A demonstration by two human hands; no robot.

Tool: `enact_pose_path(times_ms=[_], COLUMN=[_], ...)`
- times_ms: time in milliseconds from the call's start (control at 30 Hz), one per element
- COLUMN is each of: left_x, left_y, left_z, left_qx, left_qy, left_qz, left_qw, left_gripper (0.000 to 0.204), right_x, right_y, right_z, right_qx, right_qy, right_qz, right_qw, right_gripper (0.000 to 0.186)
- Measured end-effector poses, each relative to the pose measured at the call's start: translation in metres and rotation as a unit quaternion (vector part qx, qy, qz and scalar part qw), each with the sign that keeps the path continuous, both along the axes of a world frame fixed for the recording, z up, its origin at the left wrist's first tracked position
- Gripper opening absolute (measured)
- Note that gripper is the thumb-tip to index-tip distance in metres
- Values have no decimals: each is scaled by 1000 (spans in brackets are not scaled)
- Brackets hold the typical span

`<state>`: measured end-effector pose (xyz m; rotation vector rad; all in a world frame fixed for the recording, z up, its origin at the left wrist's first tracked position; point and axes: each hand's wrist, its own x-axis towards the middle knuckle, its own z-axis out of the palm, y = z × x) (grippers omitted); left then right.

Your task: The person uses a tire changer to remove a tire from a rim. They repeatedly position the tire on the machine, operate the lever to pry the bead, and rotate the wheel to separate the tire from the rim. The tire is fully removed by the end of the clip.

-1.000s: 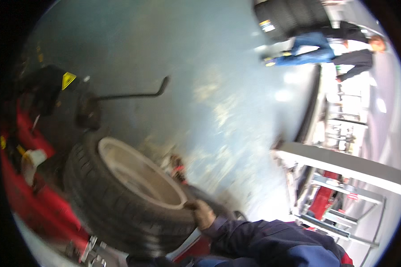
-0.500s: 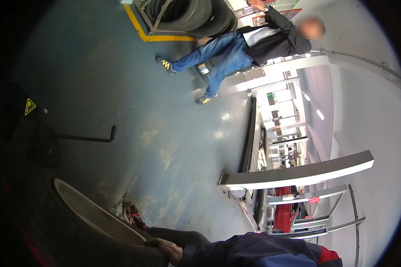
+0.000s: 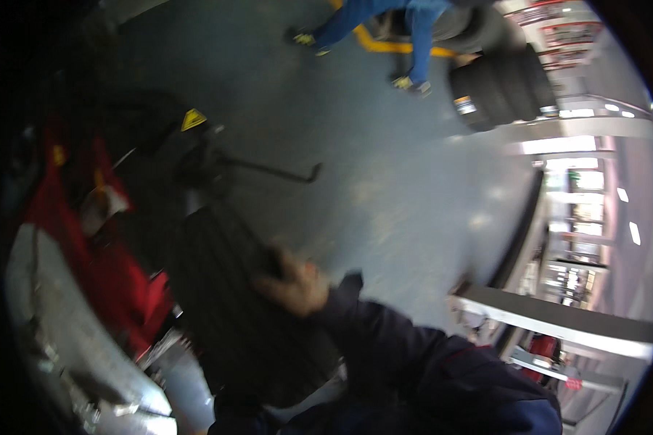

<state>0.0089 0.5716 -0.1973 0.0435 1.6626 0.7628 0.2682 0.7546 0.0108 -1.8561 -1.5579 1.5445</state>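
A dark tyre stands upright at lower centre, its tread turned towards me. My right hand lies on the upper right part of the tread, thumb apart from the fingers, blurred by motion. Its dark blue sleeve comes in from the lower right. My left hand does not show. Left of the tyre is a red machine part beside a curved silvery metal piece. Beyond the tyre a thin black bent bar sticks out over the floor from a dark machine, which carries a yellow warning triangle.
Blue-grey floor spreads ahead. A person in jeans stands at the top by a yellow floor line. Several tyres are grouped to the right. A grey-white post crosses the lower right.
The view has swung left, bringing the red machine part and metal piece into sight. My right hand has gone from the tyre's edge beside its rim to the tread. The person's upper body has left view.
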Motion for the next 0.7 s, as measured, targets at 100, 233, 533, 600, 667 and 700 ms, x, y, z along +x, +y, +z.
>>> enact_pose_path(times_ms=[100, 233, 533, 600, 667, 700], left_x=[-9, -14, -46, -50, -52, -48], left_y=[-11, -11, -11, -1, 16, 27], left_z=[23, 49, 75, 103, 148, 171], left_qx=[-15, -31, -64, -53, 60, 190], left_qy=[2, 5, 39, 111, 323, 384], left_qz=[19, 38, 4, -50, -222, -279], left_qw=[1000, 999, 997, 991, 918, 860], left_gripper=[51, 53, 58, 59, 60, 60], right_x=[-38, -49, -11, -17, -19, -15], right_y=[68, 48, -58, -66, -70, -68], right_z=[-5, -9, -2, -12, -22, -27], right_qx=[74, 252, -72, -45, 0, 8], right_qy=[135, 118, 48, 70, 112, 128], right_qz=[82, 32, 17, 17, -7, -3], right_qw=[985, 960, 996, 996, 994, 992], right_gripper=[65, 61, 89, 90, 89, 88])
